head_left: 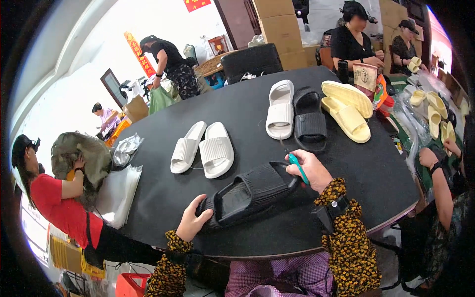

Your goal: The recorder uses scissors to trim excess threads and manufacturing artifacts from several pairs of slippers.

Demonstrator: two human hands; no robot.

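Observation:
A ribbed black slipper [264,185] lies tilted near the front of the black table. My left hand [193,218] is closed on its heel end, thumb on top. At the toe end, my right hand [314,171] is closed round a teal-handled tool [300,168] with a thin dark tip pointing away; its exact kind is hard to make out. Just beyond stand one white slipper [281,109] and another black slipper [309,121]. To the left lies a white pair of slippers [216,151] joined by a thin thread. Pale yellow slippers [346,116] overlap at the right.
Clear plastic bags [118,195] lie at the table's [247,123] left edge, beside a person in red [64,198] handling a grey-green sack [81,158]. A patterned packet [365,76] stands far right. Several people work around the room; another person's arm [440,185] is close on the right.

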